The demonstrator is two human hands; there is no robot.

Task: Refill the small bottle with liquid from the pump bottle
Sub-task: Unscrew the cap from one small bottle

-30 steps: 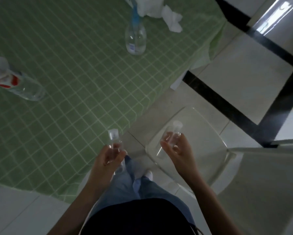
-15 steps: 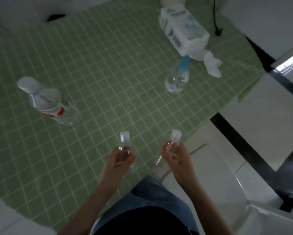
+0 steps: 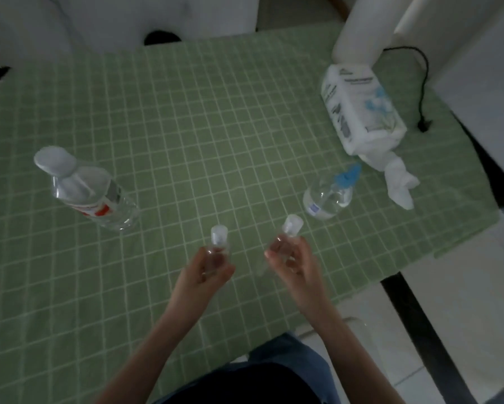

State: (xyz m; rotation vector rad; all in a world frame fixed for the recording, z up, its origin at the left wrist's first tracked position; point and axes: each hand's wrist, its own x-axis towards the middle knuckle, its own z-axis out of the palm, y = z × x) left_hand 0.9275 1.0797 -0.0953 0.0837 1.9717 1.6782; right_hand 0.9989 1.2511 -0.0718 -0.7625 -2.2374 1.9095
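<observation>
Head view — left hand (image 3: 208, 277), grip curled round a small bottle (image 3: 218, 242); right hand (image 3: 296, 265), grip round a second small bottle (image 3: 290, 228).

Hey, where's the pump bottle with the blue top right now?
In the head view the pump bottle stands on the green cloth at right, between the tissue pack and the right hand.

Left hand (image 3: 207, 272), right hand (image 3: 293, 259) (curled grips)
</observation>
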